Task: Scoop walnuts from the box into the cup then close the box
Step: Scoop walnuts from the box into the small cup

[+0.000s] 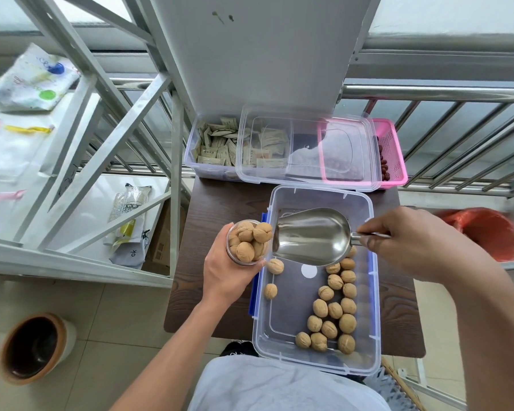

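Observation:
A clear plastic box [279,348] with blue latches stands open on the dark wooden table [214,209]. Several walnuts [336,310] lie along its right side, and two lie loose near its left wall. My left hand [229,268] holds a clear cup [245,243] heaped with walnuts at the box's left rim. My right hand [410,241] grips the handle of a metal scoop [312,235], tilted with its empty mouth against the cup. The box's clear lid [309,152] rests on the containers behind.
Behind the box stand a clear tub of paper sachets [214,143] and a pink basket [392,152] with red dates. A metal rack [101,120] is on the left, a railing [457,93] behind, an orange bin [490,232] right, a brown pot [33,348] on the floor.

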Available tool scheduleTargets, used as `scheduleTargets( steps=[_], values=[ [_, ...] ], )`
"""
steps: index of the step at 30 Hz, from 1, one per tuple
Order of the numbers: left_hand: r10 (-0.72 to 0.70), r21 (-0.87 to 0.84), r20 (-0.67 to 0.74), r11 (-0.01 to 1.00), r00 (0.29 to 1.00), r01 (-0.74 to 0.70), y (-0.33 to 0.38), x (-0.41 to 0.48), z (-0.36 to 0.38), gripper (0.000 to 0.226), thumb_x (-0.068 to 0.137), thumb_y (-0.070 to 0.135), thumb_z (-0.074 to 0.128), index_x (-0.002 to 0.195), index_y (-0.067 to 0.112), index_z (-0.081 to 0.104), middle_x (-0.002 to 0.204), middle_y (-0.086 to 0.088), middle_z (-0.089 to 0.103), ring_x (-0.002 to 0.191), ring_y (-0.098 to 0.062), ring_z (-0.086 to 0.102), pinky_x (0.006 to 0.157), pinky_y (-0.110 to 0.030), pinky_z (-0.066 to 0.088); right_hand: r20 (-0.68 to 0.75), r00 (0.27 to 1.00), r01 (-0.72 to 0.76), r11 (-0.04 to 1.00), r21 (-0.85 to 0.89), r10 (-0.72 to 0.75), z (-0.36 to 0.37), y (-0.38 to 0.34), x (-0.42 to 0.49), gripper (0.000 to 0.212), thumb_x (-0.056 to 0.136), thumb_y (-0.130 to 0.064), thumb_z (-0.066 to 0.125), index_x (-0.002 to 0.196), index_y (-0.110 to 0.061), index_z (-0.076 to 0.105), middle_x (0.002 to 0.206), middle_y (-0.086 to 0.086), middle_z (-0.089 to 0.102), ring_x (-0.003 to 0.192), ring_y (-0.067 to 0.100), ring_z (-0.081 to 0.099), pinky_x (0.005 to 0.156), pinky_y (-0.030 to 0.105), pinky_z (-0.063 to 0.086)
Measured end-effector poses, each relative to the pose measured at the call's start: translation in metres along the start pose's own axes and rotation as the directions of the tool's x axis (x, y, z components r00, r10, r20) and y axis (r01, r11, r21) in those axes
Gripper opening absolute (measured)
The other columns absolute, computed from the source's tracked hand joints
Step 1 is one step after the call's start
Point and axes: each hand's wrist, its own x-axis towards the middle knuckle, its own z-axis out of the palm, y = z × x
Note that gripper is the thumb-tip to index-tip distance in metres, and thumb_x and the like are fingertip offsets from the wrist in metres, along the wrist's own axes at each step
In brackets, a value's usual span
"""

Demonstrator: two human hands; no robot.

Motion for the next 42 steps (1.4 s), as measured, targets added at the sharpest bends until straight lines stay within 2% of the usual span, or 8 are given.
scheduleTargets(
  steps=[3,7,11,15,18,27,36,42],
  values=[
    [0.004,-0.002,0.005,1.000,1.000,-0.004,-0.001,0.001,-0.001,0.084,0.059,0.032,0.099,0.132,0.031,0.058,0.122,0.014,0.069,0.117,-0.008,0.065,0.100,-0.040,0.053,-0.004,1.000,-0.001,1.000,0.013,0.001,0.003,0.005,0.001,0.021,0.093,-0.035,0.058,0.106,-0.037,0.075,0.094,-0.006,0.073,0.094,0.022,0.064,0.081,0.035,0.052],
    [0.016,-0.009,0.003,1.000,1.000,-0.015,0.002,0.001,-0.001,0.078,0.059,0.029,0.099,0.126,0.035,0.059,0.116,0.018,0.069,0.111,-0.003,0.065,0.097,-0.031,0.054,-0.023,1.000,0.001,0.995,0.104,0.001,0.005,0.019,0.005,0.019,0.095,-0.031,0.059,0.103,-0.035,0.076,0.060,-0.011,0.059,0.056,0.008,0.050,0.054,0.025,0.038],
    [0.002,-0.019,-0.005,1.000,1.000,-0.003,0.005,0.002,-0.002,0.076,0.058,0.027,0.100,0.117,0.048,0.057,0.111,0.026,0.068,0.107,0.002,0.065,0.091,-0.014,0.049,-0.025,0.999,0.032,0.918,0.395,-0.024,0.017,0.039,0.016,0.020,0.099,-0.032,0.056,0.089,-0.033,0.073,0.061,-0.003,0.063,0.053,0.015,0.047,0.057,0.028,0.038],
    [-0.020,-0.011,-0.014,1.000,1.000,0.020,0.006,0.004,-0.002,0.081,0.056,0.028,0.101,0.112,0.060,0.053,0.110,0.031,0.067,0.105,0.006,0.064,0.086,-0.005,0.045,-0.013,0.993,0.101,0.781,0.617,-0.118,0.059,0.031,0.022,0.020,0.101,-0.026,0.052,0.102,-0.027,0.072,0.058,-0.001,0.046,0.054,0.016,0.036,0.052,0.031,0.029],
    [-0.049,0.005,-0.011,0.999,0.999,0.049,0.008,0.006,-0.002,0.086,0.055,0.027,0.101,0.106,0.071,0.048,0.106,0.038,0.065,0.100,0.012,0.063,0.083,-0.002,0.043,-0.097,0.971,0.232,0.771,0.593,-0.218,0.089,0.017,0.023,0.022,0.101,-0.028,0.053,0.110,-0.029,0.073,0.059,-0.006,0.035,0.057,0.013,0.030,0.053,0.030,0.026],
    [-0.091,0.037,-0.007,0.995,0.996,0.091,0.008,0.007,-0.004,0.084,0.053,0.035,0.101,0.105,0.071,0.046,0.100,0.035,0.066,0.099,0.018,0.059,0.080,0.001,0.040,-0.172,0.968,0.251,0.742,0.622,-0.183,0.121,0.014,0.031,0.023,0.102,-0.022,0.051,0.106,-0.016,0.073,0.052,-0.011,0.031,0.048,0.006,0.026,0.047,0.020,0.023],
    [-0.019,0.022,0.031,1.000,0.999,0.018,0.008,0.002,-0.001,0.071,0.059,0.025,0.099,0.106,0.053,0.054,0.105,0.029,0.066,0.098,0.006,0.064,0.080,-0.005,0.045,-0.172,0.963,0.263,0.580,0.771,-0.209,0.114,0.025,0.026,0.028,0.101,-0.025,0.053,0.113,-0.042,0.072,0.065,0.005,0.031,0.058,0.021,0.025,0.052,0.035,0.023],
    [-0.005,0.046,0.026,0.999,1.000,0.004,0.008,0.004,-0.001,0.069,0.059,0.027,0.099,0.110,0.045,0.057,0.104,0.025,0.067,0.099,0.003,0.065,0.081,-0.005,0.044,-0.090,0.972,0.214,0.656,0.724,-0.218,0.099,0.033,0.023,0.029,0.098,-0.024,0.060,0.096,-0.049,0.074,0.062,-0.002,0.045,0.059,0.014,0.037,0.058,0.031,0.033]
  ],
)
